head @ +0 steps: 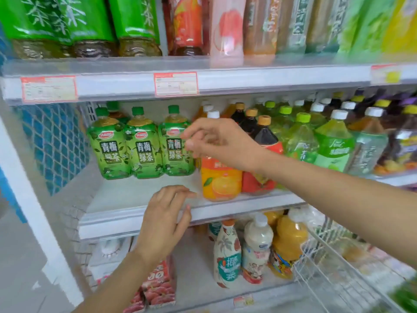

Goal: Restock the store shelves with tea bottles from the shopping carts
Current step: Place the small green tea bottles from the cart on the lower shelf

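Bracing, left hand [167, 213]: fingers relaxed, empty, at shelf edge [225, 213]; probably steadying.
Reaching, right hand [216, 143]: fingers loosely bent, empty, beside rightmost green tea bottle [173, 150], centre frame; probably aligning it.
Supply, cart [334, 267]: lower right.

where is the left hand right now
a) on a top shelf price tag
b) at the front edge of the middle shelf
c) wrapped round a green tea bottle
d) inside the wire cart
b: the left hand lies with its fingers spread over the front lip of the middle shelf, holding nothing, in front of the green tea bottles.
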Available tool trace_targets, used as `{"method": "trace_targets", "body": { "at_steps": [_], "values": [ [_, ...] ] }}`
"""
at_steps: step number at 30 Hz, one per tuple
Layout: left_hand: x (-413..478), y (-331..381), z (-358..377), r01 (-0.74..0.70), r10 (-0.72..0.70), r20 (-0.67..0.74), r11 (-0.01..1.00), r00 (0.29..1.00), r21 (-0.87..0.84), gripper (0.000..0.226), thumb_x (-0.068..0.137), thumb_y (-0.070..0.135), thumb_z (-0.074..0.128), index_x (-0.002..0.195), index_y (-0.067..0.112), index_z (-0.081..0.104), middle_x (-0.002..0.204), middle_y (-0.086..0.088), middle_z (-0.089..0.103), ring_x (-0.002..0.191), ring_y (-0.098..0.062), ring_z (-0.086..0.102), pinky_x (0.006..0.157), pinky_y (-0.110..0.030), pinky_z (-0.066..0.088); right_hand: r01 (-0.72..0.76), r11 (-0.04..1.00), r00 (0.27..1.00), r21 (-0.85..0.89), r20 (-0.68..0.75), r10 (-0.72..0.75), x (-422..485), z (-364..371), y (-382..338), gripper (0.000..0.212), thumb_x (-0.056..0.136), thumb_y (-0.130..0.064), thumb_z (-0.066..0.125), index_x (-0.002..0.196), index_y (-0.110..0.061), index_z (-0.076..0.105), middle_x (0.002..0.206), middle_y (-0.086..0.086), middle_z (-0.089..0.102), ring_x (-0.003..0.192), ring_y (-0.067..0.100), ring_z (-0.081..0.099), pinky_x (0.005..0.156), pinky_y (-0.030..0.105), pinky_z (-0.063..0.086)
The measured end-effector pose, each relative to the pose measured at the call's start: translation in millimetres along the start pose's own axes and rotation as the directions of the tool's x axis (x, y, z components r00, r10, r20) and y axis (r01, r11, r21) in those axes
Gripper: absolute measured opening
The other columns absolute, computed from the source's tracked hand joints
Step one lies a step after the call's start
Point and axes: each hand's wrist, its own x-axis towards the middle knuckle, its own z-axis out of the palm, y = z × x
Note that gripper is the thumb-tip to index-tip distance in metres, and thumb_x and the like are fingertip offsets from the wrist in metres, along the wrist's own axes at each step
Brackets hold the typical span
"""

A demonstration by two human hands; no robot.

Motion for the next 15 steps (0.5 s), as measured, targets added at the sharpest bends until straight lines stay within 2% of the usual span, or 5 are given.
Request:
{"method": "trace_targets", "body": {
  "at_steps": [4,7,9,11,15],
  "values": [
    [22,63,77,-0.258,0.294,0.115,0.931,0.949,-0.257,0.029,0.094,0.023,0.047,0.116,0.013,0.064,0.116,-0.003,0.06,0.11,-0.021,0.053,0.093,-0.032,0.039,-0.216,0.97,0.975,-0.115,-0.085,0.207,-81,-68,27,0.017,0.092,-0.017,0.064,0.099,-0.002,0.068,0.078,0.01,0.069,0.068,0.015,0.067,0.066,0.03,0.054],
    [21,110,140,-0.372,0.494,0.235,0.828,0.837,-0.419,0.038,0.098,0.033,0.046,0.131,0.019,0.056,0.138,-0.003,0.053,0.131,-0.02,0.043,0.11,-0.035,0.029,-0.52,0.802,0.854,-0.295,-0.141,0.502,-158,-110,70,0.017,0.092,-0.022,0.065,0.1,-0.008,0.068,0.094,0.009,0.07,0.074,0.009,0.063,0.067,0.017,0.049],
    [16,136,172,-0.378,0.559,0.296,0.785,0.775,-0.491,0.049,0.1,0.043,0.04,0.145,0.026,0.041,0.154,0.0,0.036,0.145,-0.017,0.025,0.118,-0.04,0.018,-0.693,0.568,0.672,-0.443,-0.113,0.732,-208,-133,93,0.019,0.092,-0.027,0.064,0.106,-0.015,0.067,0.103,0.004,0.067,0.083,0.012,0.061,0.069,0.008,0.044],
    [12,152,190,-0.369,0.579,0.287,0.755,0.763,-0.542,0.054,0.1,0.047,0.035,0.151,0.031,0.029,0.16,0.004,0.026,0.149,-0.015,0.015,0.12,-0.043,0.011,-0.737,0.335,0.441,-0.587,-0.043,0.896,-250,-151,101,0.033,0.092,-0.037,0.062,0.116,-0.015,0.064,0.107,-0.003,0.061,0.097,0.014,0.058,0.082,0.016,0.045],
    [13,162,201,-0.375,0.572,0.17,0.704,0.802,-0.603,0.05,0.101,0.047,0.033,0.147,0.027,0.04,0.154,0.004,0.038,0.146,-0.017,0.025,0.119,-0.047,0.014,-0.735,0.056,0.123,-0.676,-0.051,0.991,-303,-163,82,0.048,0.091,-0.044,0.061,0.127,-0.013,0.057,0.119,-0.007,0.053,0.1,0.009,0.049,0.089,0.022,0.039]
  ]
}}
